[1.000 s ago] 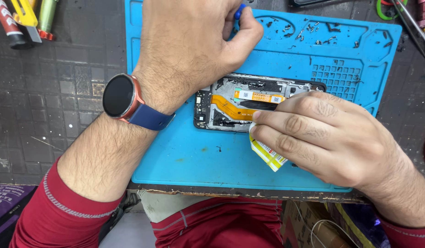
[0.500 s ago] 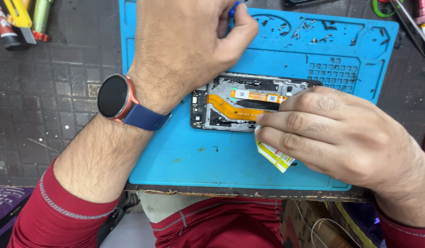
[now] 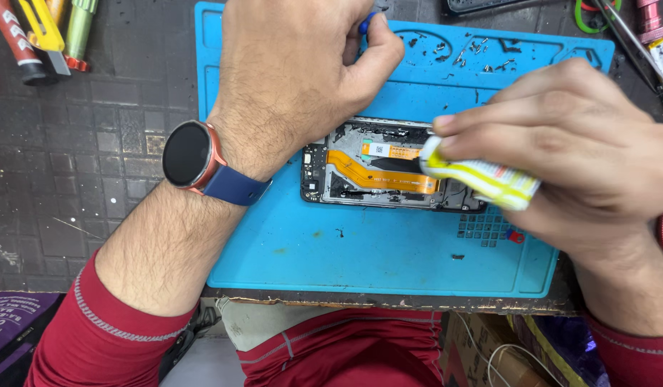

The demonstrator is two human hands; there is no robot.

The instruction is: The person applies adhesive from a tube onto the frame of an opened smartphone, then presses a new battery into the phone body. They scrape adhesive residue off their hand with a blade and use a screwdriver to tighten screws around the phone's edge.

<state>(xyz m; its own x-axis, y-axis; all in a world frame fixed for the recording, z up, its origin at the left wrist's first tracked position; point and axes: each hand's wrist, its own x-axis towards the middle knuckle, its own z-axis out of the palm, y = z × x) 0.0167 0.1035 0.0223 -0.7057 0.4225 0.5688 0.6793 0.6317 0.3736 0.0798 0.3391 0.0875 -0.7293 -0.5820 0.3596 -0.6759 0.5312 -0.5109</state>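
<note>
Right grip [image 3: 561,150] pinches a soft yellow-white tube [image 3: 482,179] over the opened phone [image 3: 382,172]; left grip [image 3: 310,72] clenches a blue tool [image 3: 367,23].

A dark workbench [image 3: 95,165] with a worn, gridded surface fills the view, its front edge chipped. A cardboard box [image 3: 489,351] and a pale floor [image 3: 202,365] are seen below the edge. Even, bright light is cast, with few shadows.

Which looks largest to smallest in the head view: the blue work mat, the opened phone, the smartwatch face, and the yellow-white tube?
1. blue work mat
2. opened phone
3. yellow-white tube, partly hidden by the right hand
4. smartwatch face, though it looks close to the tube in size.
</note>
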